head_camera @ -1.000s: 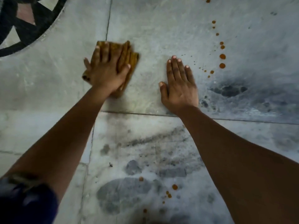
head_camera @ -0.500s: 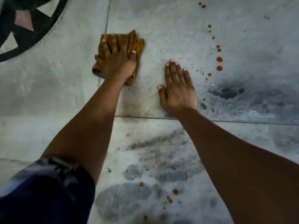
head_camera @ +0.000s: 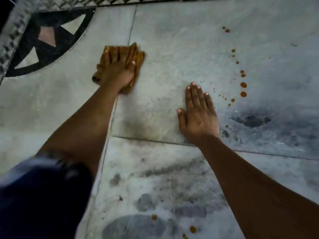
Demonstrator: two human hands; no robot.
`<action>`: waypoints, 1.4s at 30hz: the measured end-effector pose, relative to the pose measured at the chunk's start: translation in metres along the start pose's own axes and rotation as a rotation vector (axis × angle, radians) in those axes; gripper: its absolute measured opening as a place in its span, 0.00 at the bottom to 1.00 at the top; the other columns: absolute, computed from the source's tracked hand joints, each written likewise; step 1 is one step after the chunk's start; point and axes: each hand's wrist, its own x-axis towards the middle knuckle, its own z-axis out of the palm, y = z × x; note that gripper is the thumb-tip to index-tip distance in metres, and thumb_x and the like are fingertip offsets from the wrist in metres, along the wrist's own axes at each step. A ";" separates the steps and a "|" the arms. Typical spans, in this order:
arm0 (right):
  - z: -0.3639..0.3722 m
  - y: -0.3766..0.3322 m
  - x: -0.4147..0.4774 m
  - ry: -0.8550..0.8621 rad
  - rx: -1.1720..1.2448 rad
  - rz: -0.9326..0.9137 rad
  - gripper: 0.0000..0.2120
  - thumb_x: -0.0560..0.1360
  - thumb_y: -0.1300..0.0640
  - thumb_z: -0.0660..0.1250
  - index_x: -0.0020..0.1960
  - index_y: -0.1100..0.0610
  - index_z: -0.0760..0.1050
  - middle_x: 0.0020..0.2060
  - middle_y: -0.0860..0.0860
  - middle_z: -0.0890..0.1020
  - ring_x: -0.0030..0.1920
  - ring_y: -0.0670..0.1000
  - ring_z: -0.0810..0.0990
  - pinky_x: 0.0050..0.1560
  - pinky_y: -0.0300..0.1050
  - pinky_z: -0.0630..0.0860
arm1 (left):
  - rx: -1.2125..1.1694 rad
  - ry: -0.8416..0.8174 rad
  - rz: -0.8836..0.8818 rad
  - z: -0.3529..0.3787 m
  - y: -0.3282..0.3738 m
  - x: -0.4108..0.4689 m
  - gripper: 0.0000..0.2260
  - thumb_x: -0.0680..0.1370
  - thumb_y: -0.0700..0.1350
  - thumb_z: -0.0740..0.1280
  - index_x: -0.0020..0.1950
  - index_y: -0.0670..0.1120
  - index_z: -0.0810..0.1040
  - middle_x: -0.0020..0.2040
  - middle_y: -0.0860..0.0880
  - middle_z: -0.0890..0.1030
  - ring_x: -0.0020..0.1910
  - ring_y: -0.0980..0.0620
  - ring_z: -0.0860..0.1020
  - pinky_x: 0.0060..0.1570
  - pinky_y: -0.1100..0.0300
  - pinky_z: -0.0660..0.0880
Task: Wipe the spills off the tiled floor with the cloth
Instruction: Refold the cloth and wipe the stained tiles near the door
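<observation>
I see the smooth grey tiled floor (head_camera: 181, 49), my right hand (head_camera: 198, 116) flat on it, holding nothing. My left hand (head_camera: 115, 73) presses straight fingers on the crumpled mustard cloth (head_camera: 140, 58), well left of the round brown spills (head_camera: 243, 85) beside my right fingertips. I judge a hasty sweep could smear them into streaks.

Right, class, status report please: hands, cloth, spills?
Left hand flat on cloth, pressing it to tile floor. Right hand flat on bare tile. Orange drops unwiped, right hand lying between them and cloth.
</observation>
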 end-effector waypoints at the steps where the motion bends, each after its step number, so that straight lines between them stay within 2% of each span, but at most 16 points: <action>1: 0.001 0.000 0.000 0.013 0.002 0.001 0.32 0.77 0.47 0.45 0.76 0.63 0.50 0.76 0.58 0.53 0.76 0.54 0.50 0.74 0.47 0.41 | -0.023 -0.009 0.011 -0.005 0.018 0.018 0.26 0.80 0.60 0.48 0.77 0.58 0.46 0.79 0.49 0.43 0.76 0.44 0.40 0.71 0.37 0.43; 5: 0.001 -0.001 -0.001 0.038 -0.002 0.010 0.33 0.76 0.47 0.46 0.75 0.64 0.54 0.75 0.59 0.57 0.75 0.55 0.54 0.74 0.49 0.45 | 0.058 -0.014 0.221 0.006 0.087 0.016 0.25 0.80 0.59 0.48 0.77 0.57 0.49 0.79 0.51 0.46 0.77 0.46 0.43 0.72 0.38 0.44; 7: 0.000 -0.001 -0.001 0.027 -0.001 0.013 0.33 0.76 0.46 0.46 0.75 0.64 0.54 0.75 0.59 0.57 0.76 0.55 0.54 0.74 0.49 0.45 | 0.136 0.004 0.383 0.020 0.083 -0.026 0.25 0.80 0.60 0.48 0.77 0.58 0.49 0.79 0.52 0.46 0.77 0.48 0.43 0.72 0.39 0.46; 9: -0.001 -0.001 -0.001 0.012 -0.004 0.014 0.33 0.76 0.46 0.45 0.75 0.64 0.53 0.75 0.59 0.56 0.76 0.55 0.53 0.74 0.48 0.44 | 0.149 0.070 0.503 0.033 0.047 -0.074 0.26 0.79 0.61 0.46 0.76 0.59 0.52 0.78 0.52 0.50 0.77 0.47 0.47 0.71 0.38 0.50; 12: 0.001 0.000 -0.003 -0.006 -0.008 0.012 0.33 0.76 0.45 0.44 0.75 0.63 0.52 0.75 0.59 0.55 0.76 0.54 0.52 0.75 0.48 0.44 | 0.107 0.103 0.403 0.034 -0.007 -0.105 0.27 0.77 0.62 0.48 0.74 0.55 0.62 0.77 0.49 0.58 0.76 0.44 0.54 0.69 0.36 0.54; 15: 0.001 0.001 -0.002 0.001 -0.015 0.004 0.34 0.75 0.44 0.41 0.76 0.62 0.48 0.76 0.57 0.51 0.76 0.53 0.48 0.74 0.47 0.40 | 0.083 0.070 0.163 0.025 0.004 -0.063 0.26 0.79 0.62 0.50 0.76 0.58 0.53 0.78 0.50 0.50 0.77 0.43 0.47 0.71 0.38 0.50; 17: 0.000 0.001 -0.001 0.010 -0.017 0.002 0.34 0.75 0.44 0.40 0.76 0.62 0.47 0.76 0.57 0.50 0.76 0.52 0.46 0.74 0.46 0.38 | 0.043 0.055 0.100 0.020 0.032 -0.033 0.26 0.79 0.61 0.50 0.77 0.58 0.50 0.79 0.50 0.47 0.76 0.42 0.44 0.71 0.37 0.48; 22: 0.000 0.002 -0.001 0.013 -0.024 -0.013 0.34 0.75 0.45 0.42 0.76 0.62 0.46 0.76 0.57 0.49 0.76 0.52 0.45 0.74 0.45 0.37 | 0.057 0.026 0.199 0.028 0.063 -0.065 0.26 0.79 0.62 0.49 0.77 0.59 0.49 0.79 0.51 0.46 0.77 0.43 0.44 0.72 0.39 0.47; 27: -0.019 0.017 -0.017 -0.002 0.074 -0.084 0.34 0.75 0.43 0.39 0.76 0.60 0.45 0.77 0.54 0.47 0.76 0.49 0.42 0.71 0.40 0.33 | 0.047 0.089 0.312 0.035 -0.009 -0.139 0.25 0.81 0.58 0.53 0.76 0.54 0.56 0.78 0.48 0.54 0.76 0.45 0.51 0.74 0.50 0.48; 30: -0.046 0.069 -0.043 0.025 0.032 -0.097 0.36 0.73 0.41 0.35 0.76 0.59 0.45 0.77 0.54 0.47 0.75 0.48 0.42 0.70 0.37 0.30 | 0.014 0.051 0.210 0.026 -0.019 -0.128 0.25 0.79 0.61 0.52 0.75 0.56 0.59 0.77 0.48 0.59 0.75 0.45 0.55 0.72 0.43 0.56; 33: -0.069 0.125 -0.054 0.104 -0.034 0.034 0.35 0.75 0.41 0.38 0.76 0.60 0.47 0.76 0.55 0.49 0.76 0.50 0.45 0.70 0.37 0.30 | -0.036 -0.019 0.041 0.019 0.035 -0.110 0.30 0.74 0.69 0.49 0.75 0.61 0.54 0.78 0.49 0.54 0.75 0.42 0.54 0.71 0.37 0.51; 35: -0.076 0.152 -0.055 0.104 -0.070 0.109 0.35 0.75 0.41 0.37 0.76 0.60 0.46 0.77 0.55 0.48 0.76 0.51 0.43 0.71 0.40 0.32 | -0.031 -0.047 0.096 0.020 0.089 -0.109 0.37 0.69 0.74 0.45 0.75 0.60 0.54 0.78 0.50 0.53 0.75 0.42 0.54 0.71 0.38 0.50; 36: -0.079 0.159 -0.054 0.102 -0.074 0.135 0.35 0.75 0.42 0.37 0.76 0.60 0.45 0.77 0.55 0.47 0.76 0.51 0.43 0.72 0.43 0.34 | -0.012 -0.021 0.149 0.022 0.113 -0.113 0.35 0.71 0.73 0.45 0.75 0.61 0.56 0.77 0.50 0.55 0.75 0.42 0.55 0.71 0.38 0.54; 38: -0.079 0.167 -0.049 0.108 -0.071 0.193 0.33 0.75 0.44 0.38 0.77 0.59 0.44 0.77 0.55 0.47 0.76 0.51 0.43 0.73 0.45 0.37 | 0.025 0.038 0.265 0.035 0.140 -0.128 0.23 0.79 0.61 0.51 0.74 0.60 0.58 0.77 0.50 0.57 0.74 0.43 0.57 0.69 0.42 0.59; 40: -0.076 0.172 -0.035 0.122 -0.041 0.261 0.33 0.75 0.45 0.39 0.77 0.58 0.44 0.77 0.54 0.47 0.76 0.52 0.44 0.74 0.47 0.38 | 0.001 0.067 0.419 0.042 0.132 -0.148 0.21 0.80 0.55 0.54 0.74 0.58 0.61 0.77 0.52 0.58 0.75 0.46 0.56 0.70 0.45 0.59; 42: -0.072 0.175 -0.017 0.128 -0.011 0.333 0.32 0.76 0.44 0.39 0.77 0.58 0.44 0.77 0.54 0.47 0.76 0.51 0.44 0.75 0.48 0.39 | -0.018 0.074 0.517 0.044 0.104 -0.163 0.26 0.78 0.61 0.50 0.74 0.55 0.63 0.76 0.51 0.60 0.75 0.45 0.56 0.71 0.46 0.56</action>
